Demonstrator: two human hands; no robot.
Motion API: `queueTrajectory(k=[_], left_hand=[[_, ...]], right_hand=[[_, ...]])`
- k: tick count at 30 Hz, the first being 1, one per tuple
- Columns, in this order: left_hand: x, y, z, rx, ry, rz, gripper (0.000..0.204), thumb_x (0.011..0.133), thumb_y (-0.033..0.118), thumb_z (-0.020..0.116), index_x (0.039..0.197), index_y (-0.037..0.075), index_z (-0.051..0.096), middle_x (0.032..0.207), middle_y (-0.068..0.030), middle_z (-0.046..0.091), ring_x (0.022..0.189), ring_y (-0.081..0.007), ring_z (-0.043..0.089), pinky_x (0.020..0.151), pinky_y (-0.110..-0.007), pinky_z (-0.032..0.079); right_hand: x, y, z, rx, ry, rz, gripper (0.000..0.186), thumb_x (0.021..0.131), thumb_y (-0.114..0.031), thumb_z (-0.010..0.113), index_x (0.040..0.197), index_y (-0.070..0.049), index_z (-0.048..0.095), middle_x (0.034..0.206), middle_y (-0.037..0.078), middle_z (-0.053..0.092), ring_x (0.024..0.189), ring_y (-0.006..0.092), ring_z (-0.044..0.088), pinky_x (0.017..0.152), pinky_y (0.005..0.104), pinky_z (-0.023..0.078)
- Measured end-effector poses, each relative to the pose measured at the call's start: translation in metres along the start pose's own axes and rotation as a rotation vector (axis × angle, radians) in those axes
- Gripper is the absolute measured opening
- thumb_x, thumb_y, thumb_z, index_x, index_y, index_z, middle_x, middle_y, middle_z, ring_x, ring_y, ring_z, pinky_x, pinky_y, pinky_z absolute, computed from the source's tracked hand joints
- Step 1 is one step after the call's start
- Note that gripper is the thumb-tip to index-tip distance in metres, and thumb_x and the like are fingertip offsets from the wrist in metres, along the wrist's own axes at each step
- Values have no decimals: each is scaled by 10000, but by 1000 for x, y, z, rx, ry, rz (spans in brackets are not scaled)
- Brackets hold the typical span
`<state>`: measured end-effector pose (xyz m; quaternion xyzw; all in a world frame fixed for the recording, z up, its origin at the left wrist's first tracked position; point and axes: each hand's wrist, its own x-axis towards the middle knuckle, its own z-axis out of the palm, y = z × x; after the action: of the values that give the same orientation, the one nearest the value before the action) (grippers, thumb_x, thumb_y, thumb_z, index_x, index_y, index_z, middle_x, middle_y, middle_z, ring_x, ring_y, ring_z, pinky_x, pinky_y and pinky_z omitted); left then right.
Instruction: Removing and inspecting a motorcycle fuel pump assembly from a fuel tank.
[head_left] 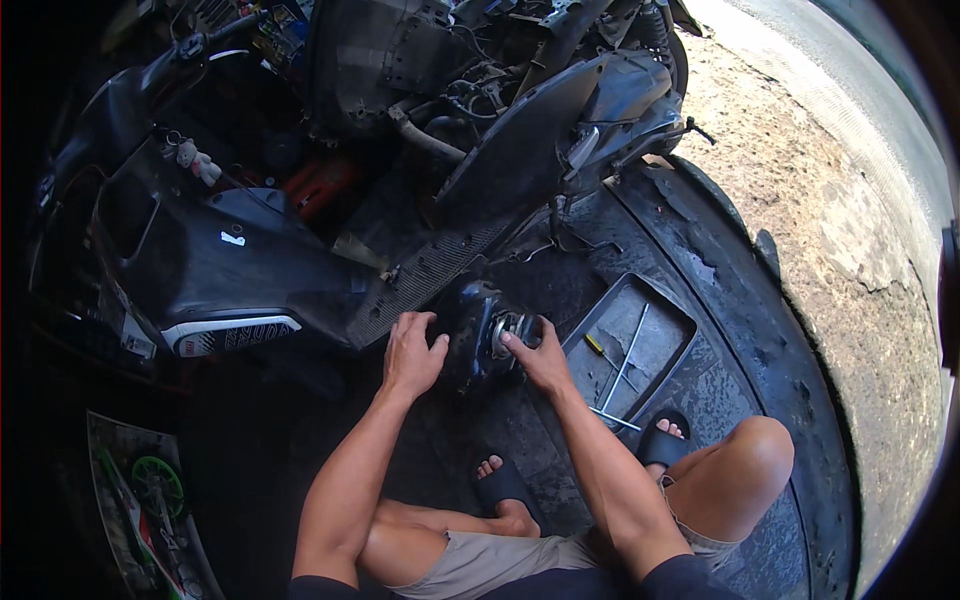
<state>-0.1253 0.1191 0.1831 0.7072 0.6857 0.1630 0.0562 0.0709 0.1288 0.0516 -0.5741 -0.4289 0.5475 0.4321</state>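
A glossy black part (467, 318), perhaps a tank or housing, rests on the dark floor with a silver metal fitting (509, 330) on its right side. My right hand (537, 357) grips that fitting with thumb and curled fingers. My left hand (414, 355) is just left of the black part, fingers curved and apart, holding nothing that I can see. Right of them, a metal tray (678, 358) holds a yellow-handled screwdriver (594, 345) and long silver tools (628, 350).
A dark scooter (200, 260) with a ridged footboard (420, 285) and partly stripped rear (560, 120) spans the top and left. A poster-like sheet (130, 490) lies lower left. My sandalled feet (500, 480) flank the work. Sunlit rough pavement (820, 200) runs along the right.
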Motion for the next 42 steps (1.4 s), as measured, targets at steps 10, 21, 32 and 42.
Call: queueTrajectory(k=[10, 21, 32, 42], left_hand=[[11, 8, 9, 20, -123, -75, 502, 845, 211, 696, 1290, 23, 559, 1293, -179, 535, 1241, -379, 490, 1045, -449, 426], [16, 13, 13, 63, -179, -99, 521, 857, 232, 693, 1314, 28, 547, 1332, -175, 534, 1254, -382, 483, 1056, -451, 419], [15, 13, 12, 70, -182, -98, 515, 851, 234, 696, 1305, 34, 557, 1325, -171, 537, 1250, -377, 491, 1055, -449, 424], [15, 14, 12, 70, -191, -102, 501, 850, 237, 697, 1292, 35, 575, 1314, -171, 537, 1238, -378, 498, 1050, -445, 430]], right_hand=[[15, 5, 20, -66, -50, 63, 1162, 621, -461, 885, 1464, 101, 317, 1397, 314, 446, 1322, 409, 459, 1112, 405, 383], [15, -3, 16, -107, -57, 113, 1085, 633, -512, 829, 1441, 68, 394, 1380, 296, 447, 1292, 425, 464, 1102, 428, 386], [6, -2, 22, -170, 40, 23, 1058, 662, -507, 810, 1440, 71, 386, 1360, 286, 433, 1297, 437, 430, 1102, 442, 375], [10, -13, 18, -53, 85, 70, 976, 752, -498, 745, 1421, 116, 388, 1401, 314, 424, 1330, 421, 437, 1122, 411, 361]])
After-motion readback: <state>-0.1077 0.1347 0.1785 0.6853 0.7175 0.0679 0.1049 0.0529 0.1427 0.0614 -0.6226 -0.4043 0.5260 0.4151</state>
